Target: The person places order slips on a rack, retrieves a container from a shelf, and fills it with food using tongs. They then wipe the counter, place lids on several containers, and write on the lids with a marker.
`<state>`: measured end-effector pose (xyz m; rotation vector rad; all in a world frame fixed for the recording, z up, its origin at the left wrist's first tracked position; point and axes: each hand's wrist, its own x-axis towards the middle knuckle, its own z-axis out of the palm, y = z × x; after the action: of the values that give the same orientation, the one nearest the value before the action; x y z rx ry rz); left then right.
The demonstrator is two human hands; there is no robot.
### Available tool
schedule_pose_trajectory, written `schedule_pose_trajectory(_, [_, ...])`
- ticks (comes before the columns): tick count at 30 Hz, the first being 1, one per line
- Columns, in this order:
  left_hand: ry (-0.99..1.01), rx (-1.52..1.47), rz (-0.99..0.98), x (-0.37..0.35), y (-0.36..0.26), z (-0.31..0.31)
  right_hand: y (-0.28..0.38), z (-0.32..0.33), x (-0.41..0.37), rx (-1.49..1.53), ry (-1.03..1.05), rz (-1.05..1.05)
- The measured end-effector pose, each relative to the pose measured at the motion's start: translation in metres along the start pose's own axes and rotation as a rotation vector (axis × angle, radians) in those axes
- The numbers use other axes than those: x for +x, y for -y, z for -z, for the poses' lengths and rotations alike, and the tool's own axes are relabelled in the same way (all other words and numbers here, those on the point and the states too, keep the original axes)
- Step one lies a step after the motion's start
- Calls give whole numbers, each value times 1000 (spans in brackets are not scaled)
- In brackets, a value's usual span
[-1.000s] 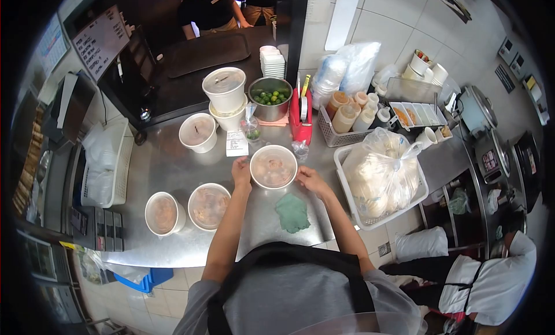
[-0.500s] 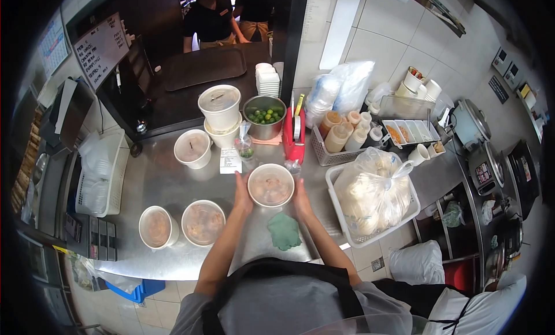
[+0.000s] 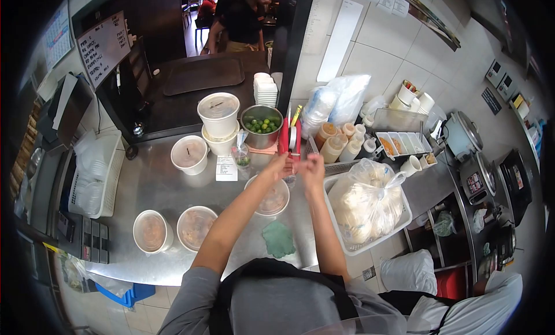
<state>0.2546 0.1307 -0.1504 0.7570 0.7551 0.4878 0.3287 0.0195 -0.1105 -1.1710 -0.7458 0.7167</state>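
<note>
My left hand is over the front of a red tape dispenser, its fingers drawn together. Just right of it is my right hand, raised with fingers curled in. Anything thin between the fingers is too small to make out. Under my left forearm stands a lidded round tub with food showing through its cloudy lid, partly hidden by the arm. A green cloth lies crumpled in front of it. Left of the dispenser are a steel pot of green limes and a small knotted clear bag.
More lidded tubs stand left: one, another, a third, and a stacked pair beside a receipt. Right are squeeze bottles and a white basket holding a large plastic bag. A person stands beyond the opening.
Both hands have left the sides of the tub and moved up to the tape dispenser. The tub stays on the counter. The people beyond the opening have shifted.
</note>
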Motion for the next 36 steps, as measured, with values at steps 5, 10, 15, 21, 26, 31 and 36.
schedule_pose_trajectory(5, [-133, 108, -69, 21, 5, -4, 52, 42, -141, -62, 135, -69])
schedule_pose_trajectory(10, [-549, 512, -274, 51, 25, -12, 41, 58, -156, -85, 64, -130])
schedule_pose_trajectory(15, [-489, 542, -606, 26, 24, -13, 46, 61, -171, -133, 69, -267])
schedule_pose_trajectory(21, [-254, 131, -989, -191, -49, 51, 68, 14, -189, -200, 458, -273])
schedule_pose_trajectory(26, [-785, 359, -1042, -285, 4, 179, 18, -56, -177, -294, 766, -218])
schedule_pose_trajectory(31, [-891, 780, -902, -282, 46, 236, -69, -87, -161, -330, 978, -480])
schedule_pose_trajectory(36, [-861, 778, -852, -280, 58, 218, -80, -85, -151, -207, 1027, -583])
